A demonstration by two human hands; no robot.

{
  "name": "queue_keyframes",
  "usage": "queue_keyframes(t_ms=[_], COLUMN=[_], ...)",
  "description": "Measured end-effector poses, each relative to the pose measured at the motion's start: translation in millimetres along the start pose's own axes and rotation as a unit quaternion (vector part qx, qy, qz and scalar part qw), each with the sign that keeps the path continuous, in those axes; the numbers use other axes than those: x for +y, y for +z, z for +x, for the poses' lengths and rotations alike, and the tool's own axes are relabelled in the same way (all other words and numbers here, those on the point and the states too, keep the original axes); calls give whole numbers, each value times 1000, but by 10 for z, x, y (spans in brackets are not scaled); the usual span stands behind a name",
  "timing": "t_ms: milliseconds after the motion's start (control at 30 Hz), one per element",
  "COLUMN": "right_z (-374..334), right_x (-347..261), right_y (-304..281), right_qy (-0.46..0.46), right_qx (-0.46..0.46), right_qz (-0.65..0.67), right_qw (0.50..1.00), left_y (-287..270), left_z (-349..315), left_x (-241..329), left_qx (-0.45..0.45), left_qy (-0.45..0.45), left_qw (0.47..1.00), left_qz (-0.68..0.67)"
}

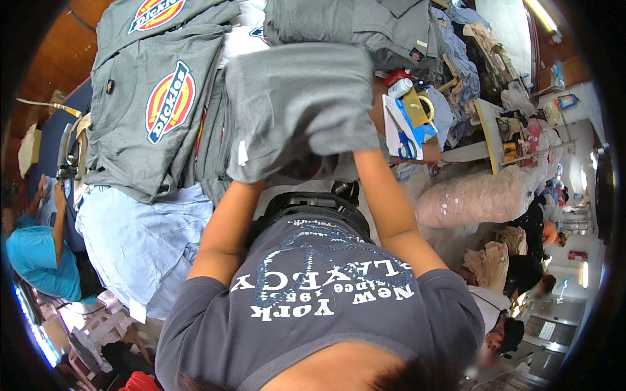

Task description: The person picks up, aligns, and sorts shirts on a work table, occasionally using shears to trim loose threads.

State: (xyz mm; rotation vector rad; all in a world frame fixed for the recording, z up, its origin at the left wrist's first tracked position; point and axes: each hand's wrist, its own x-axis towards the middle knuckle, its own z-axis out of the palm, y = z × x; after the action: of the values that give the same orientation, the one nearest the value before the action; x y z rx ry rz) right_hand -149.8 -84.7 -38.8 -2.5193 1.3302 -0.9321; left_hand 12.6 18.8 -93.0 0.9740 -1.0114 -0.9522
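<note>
The wearer's dark gray T-shirt (365, 319), printed with white lettering, fills the lower middle of the view. At upper left lies a stack of folded gray shirts (120, 133), the upper ones bearing a large red, yellow and blue chest emblem. The gray garment (293, 91) being handled is raised at center, in front of the wearer, just right of this stack; its outline is slightly blurred. A pile of light blue cloth (143, 241) lies below the stack, and further gray garments (319, 23) rest beyond the raised one. The left forearm (225, 225) and right forearm (394, 205) both reach up to the lower edge of the raised garment, where cloth hides the left hand and right hand; whether their fingers are open or closed cannot be told. A large pale pink bundle (473, 195) lies at right; a co-worker in a bright blue top (39, 260) is at far left. Near the right forearm are blue-handled scissors (407, 146), a roll of tape (429, 109) and a white bottle (400, 88). Smallest is the garment's white tag (243, 153).
</note>
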Motion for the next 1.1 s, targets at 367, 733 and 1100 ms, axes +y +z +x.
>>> queue_keyframes(t_ms=[367, 733, 1100], right_z=[-497, -574, -900], right_x=[297, 476, 701], right_y=[-274, -457, -1004], right_qy=[39, 32, 58], right_qx=[-8, -44, -154], right_qz=[169, 275, 632], right_qw=[985, 960, 757], left_y=[58, 172, 320], left_z=[-68, -228, -359], left_x=[73, 269, 147], left_qx=[26, 77, 41], left_qy=[-43, -27, -75], left_qw=[999, 997, 994], left_qz=[-2, -12, 61])
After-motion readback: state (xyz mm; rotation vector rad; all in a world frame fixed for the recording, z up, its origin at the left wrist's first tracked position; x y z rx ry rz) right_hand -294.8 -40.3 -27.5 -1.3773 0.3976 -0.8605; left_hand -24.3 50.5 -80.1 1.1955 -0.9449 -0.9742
